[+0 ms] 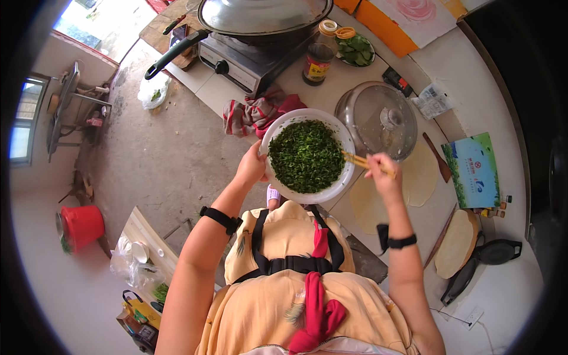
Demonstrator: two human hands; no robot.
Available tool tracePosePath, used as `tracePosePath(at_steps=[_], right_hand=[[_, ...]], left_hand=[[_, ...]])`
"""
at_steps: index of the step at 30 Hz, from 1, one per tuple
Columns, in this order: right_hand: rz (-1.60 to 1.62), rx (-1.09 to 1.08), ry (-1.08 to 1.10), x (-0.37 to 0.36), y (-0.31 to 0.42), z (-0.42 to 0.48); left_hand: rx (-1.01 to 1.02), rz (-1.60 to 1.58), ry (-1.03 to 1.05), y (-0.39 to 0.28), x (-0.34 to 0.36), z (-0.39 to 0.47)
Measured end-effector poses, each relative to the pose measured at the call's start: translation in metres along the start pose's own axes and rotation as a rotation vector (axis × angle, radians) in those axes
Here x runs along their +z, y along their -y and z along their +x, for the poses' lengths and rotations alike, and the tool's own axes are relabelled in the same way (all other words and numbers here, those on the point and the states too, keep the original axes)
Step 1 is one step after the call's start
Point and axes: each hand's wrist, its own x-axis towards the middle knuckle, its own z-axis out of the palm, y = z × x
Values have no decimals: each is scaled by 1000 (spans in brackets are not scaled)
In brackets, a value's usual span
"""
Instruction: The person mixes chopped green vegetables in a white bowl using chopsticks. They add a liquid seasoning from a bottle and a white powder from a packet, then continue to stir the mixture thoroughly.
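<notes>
My left hand (pixel 253 164) grips the left rim of a white bowl (pixel 284 188) full of chopped green leaves (pixel 306 155). In my right hand (pixel 385 175) is a pair of wooden chopsticks (pixel 360 160), whose tips reach over the bowl's right rim to the edge of the greens. Flat rounds of rolled dough (pixel 419 177) lie on the tiled counter beyond and below my right hand. A pot with a glass lid (pixel 377 120) stands just right of the bowl. Behind the bowl lies a crumpled striped cloth (pixel 248 113).
A lidded wok (pixel 266 15) sits on a stove (pixel 235 62), its long handle jutting left. Nearby are a sauce bottle (pixel 318 62) and a plate of leaves (pixel 357 51). A wooden spatula (pixel 437 157) and black pan (pixel 495 252) lie right. A red bucket (pixel 83 226) stands left.
</notes>
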Motion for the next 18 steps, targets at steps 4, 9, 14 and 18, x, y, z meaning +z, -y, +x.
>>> tracePosePath(at_steps=[4, 9, 14, 18], right_hand=[[179, 9, -95, 26, 11, -50], [551, 194, -124, 66, -12, -22], [381, 14, -36, 77, 31, -14], [189, -231, -8, 76, 65, -28]], left_hand=[[-26, -15, 47, 1, -1, -1], [-15, -13, 96, -4, -2, 1], [-56, -17, 66, 4, -2, 7], [-52, 30, 106, -1, -3, 4]])
